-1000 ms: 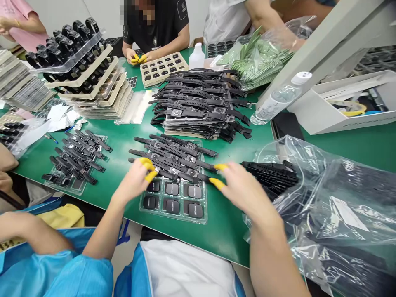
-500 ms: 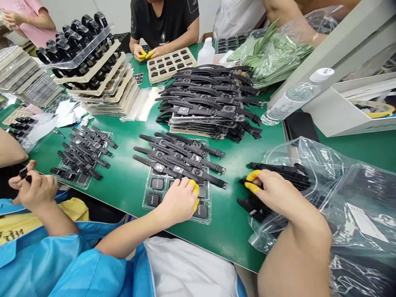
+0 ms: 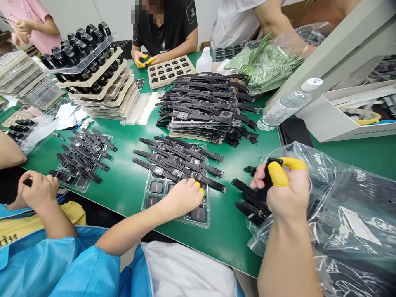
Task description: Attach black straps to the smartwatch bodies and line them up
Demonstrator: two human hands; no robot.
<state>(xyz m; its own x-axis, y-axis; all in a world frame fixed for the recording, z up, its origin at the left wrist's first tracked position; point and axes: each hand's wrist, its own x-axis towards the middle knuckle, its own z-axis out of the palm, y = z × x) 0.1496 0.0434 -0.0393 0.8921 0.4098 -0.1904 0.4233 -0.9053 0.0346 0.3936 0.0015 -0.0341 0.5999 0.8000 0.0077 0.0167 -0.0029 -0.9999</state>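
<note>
My left hand [image 3: 182, 199] lies over the near part of a clear plastic tray [image 3: 206, 220], its fingers curled and pressed together, with yellow finger cots on the tips. What they hold, if anything, is hidden. Black square watch cases [image 3: 156, 187] sit in the tray's near compartments, and smartwatches with straps [image 3: 177, 160] lie in rows across its far part. On the right, my right hand [image 3: 287, 187], also in yellow finger cots, grips a black watch strap [image 3: 265, 192] between thumb and forefinger. Below it, more black straps [image 3: 253, 210] lie at the mouth of a clear plastic bag [image 3: 334, 210].
Stacked trays of watches [image 3: 207, 103] stand behind my tray. Farther left are a smaller tray of watches [image 3: 83, 154] and a tall tray stack [image 3: 105, 103]. A water bottle [image 3: 287, 105] leans near the grey post [image 3: 328, 53]. Co-workers sit left and opposite.
My right hand has lifted from the strap pile and turned upward, with a black strap in its grip. My left hand has shifted slightly right over the tray.
</note>
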